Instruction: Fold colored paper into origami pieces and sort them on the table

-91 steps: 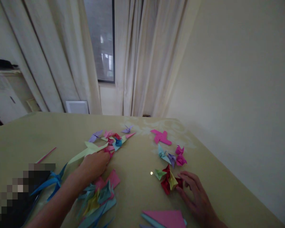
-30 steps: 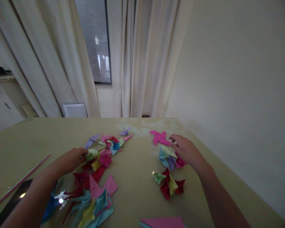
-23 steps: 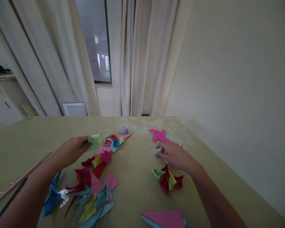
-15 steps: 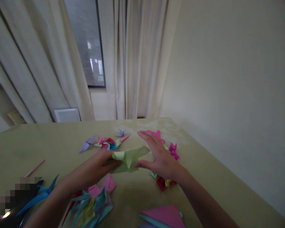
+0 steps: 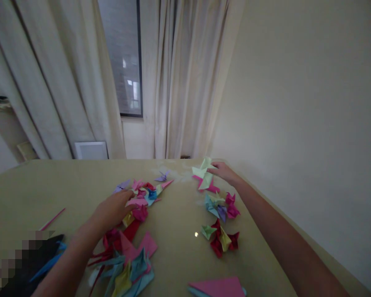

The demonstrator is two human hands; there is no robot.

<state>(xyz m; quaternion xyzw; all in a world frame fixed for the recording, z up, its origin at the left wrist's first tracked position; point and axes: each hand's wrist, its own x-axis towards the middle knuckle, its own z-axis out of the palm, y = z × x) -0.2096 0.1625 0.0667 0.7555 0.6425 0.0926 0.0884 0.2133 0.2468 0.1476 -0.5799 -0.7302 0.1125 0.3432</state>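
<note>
At the far right of the table, my right hand [image 5: 224, 170] pinches the right side of a pale green paper pinwheel [image 5: 205, 173]. The pinwheel lies over a bright pink folded paper pinwheel [image 5: 214, 187], which it partly covers. My left hand [image 5: 119, 206] rests at the left-hand pile of origami, its fingers and thumb apart, nearest a pink folded paper piece [image 5: 138, 201] and a magenta one [image 5: 140, 213]. Whether its fingertips touch them is hard to see.
Paper cranes in teal and yellow [image 5: 132, 272] lie front left. On the right sit small clusters with a magenta piece [image 5: 231, 206] and a dark red and yellow piece [image 5: 224, 239]. Folded pink paper [image 5: 218, 286] lies at the front, a thin pink stick [image 5: 52, 218] at left.
My hands have moved apart. The right carried the green pinwheel away to the far right, onto the pink one. The left let go of it and moved left to the pile.
</note>
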